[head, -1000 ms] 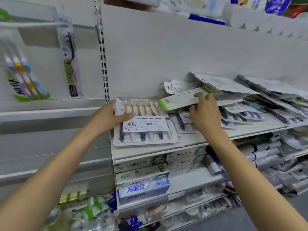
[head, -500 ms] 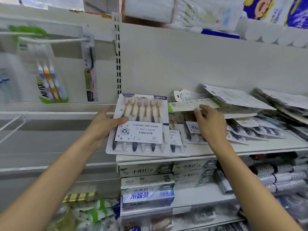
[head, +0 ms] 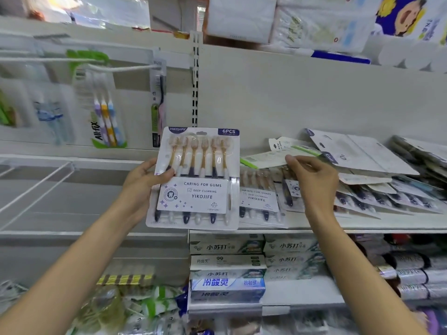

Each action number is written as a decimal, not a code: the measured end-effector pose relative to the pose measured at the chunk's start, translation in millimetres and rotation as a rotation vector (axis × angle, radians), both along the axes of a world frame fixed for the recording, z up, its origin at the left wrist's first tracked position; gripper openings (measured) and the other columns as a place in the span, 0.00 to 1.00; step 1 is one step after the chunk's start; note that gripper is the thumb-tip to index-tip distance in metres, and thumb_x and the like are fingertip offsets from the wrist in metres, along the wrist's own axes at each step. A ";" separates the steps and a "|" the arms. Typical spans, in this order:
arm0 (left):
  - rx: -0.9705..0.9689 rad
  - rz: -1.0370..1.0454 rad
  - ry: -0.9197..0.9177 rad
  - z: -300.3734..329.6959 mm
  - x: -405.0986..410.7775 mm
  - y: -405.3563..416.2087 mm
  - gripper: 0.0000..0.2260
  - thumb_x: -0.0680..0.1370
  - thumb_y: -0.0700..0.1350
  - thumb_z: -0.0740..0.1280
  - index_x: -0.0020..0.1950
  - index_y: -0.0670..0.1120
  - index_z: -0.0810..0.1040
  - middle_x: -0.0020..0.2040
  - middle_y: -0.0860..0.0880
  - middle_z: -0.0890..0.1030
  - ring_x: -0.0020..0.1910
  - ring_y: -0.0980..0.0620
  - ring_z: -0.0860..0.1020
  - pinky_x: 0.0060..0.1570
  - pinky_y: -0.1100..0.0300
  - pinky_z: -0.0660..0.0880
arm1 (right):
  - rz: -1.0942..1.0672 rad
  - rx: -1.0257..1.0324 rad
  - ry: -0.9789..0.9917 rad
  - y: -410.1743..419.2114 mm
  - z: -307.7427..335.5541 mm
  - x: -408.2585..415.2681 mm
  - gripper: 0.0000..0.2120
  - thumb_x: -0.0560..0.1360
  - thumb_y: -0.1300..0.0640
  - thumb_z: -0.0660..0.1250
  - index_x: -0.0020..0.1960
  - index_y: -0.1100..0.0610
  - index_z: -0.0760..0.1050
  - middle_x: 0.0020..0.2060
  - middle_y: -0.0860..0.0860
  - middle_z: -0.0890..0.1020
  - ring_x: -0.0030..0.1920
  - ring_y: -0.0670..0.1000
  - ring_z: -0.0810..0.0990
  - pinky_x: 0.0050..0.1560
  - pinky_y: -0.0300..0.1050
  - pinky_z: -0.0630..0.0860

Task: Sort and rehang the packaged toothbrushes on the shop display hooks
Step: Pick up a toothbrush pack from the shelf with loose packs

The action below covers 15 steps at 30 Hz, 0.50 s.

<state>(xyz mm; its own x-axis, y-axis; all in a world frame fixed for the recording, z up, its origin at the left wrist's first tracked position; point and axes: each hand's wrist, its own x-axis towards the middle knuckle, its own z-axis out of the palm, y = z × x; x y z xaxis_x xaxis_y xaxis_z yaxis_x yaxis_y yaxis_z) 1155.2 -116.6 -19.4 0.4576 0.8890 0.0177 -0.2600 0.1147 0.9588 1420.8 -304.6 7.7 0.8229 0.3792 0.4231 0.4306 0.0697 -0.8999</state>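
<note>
My left hand point(head: 142, 182) grips the left edge of a six-piece YIKOJIFE toothbrush pack point(head: 196, 180) and holds it nearly upright in front of the shelf edge. My right hand point(head: 312, 180) hovers over the heap of toothbrush packs point(head: 362, 180) on the shelf, fingers loosely curled and empty, its fingertips near a green-edged pack point(head: 266, 158). A second YIKOJIFE pack point(head: 258, 199) lies flat on the shelf beside the raised one. White display hooks point(head: 121, 67) stick out at upper left, with a three-brush All-fix pack point(head: 104, 117) and a black-and-pink single brush pack point(head: 158, 102) hanging there.
The white shelf point(head: 338, 224) carries the heap. Toothpaste boxes point(head: 227, 284) fill the shelves below. White wire racks point(head: 36, 189) jut out at left. Tissue packs point(head: 242, 18) sit on the top shelf. Bagged goods point(head: 108, 308) lie at lower left.
My left hand has lifted the six-piece pack off the shelf and tilted it upright. My right hand has let go of the green-edged pack and drawn slightly back.
</note>
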 end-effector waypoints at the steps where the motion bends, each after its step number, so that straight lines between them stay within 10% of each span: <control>1: 0.007 0.014 0.005 -1.3 -5.6 1.6 0.13 0.75 0.33 0.70 0.57 0.46 0.80 0.50 0.44 0.85 0.45 0.48 0.85 0.45 0.52 0.84 | 0.019 0.013 0.020 2.1 -0.8 -2.7 0.07 0.71 0.51 0.78 0.47 0.52 0.86 0.38 0.46 0.87 0.42 0.45 0.86 0.52 0.46 0.82; 15: -0.052 0.088 -0.050 -14.2 -56.3 1.9 0.13 0.77 0.33 0.68 0.59 0.45 0.78 0.49 0.44 0.85 0.40 0.48 0.86 0.33 0.55 0.82 | 0.270 0.127 0.161 17.3 -1.7 -44.2 0.13 0.75 0.70 0.68 0.54 0.56 0.83 0.41 0.49 0.87 0.42 0.45 0.86 0.39 0.38 0.80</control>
<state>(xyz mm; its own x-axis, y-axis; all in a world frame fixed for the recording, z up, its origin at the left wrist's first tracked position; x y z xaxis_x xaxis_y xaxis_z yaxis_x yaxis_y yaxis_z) 1098.9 -114.7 -33.7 0.3771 0.9261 -0.0090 -0.3183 0.1387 0.9378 1376.6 -287.3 6.0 0.7598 0.5454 0.3539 0.2347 0.2775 -0.9316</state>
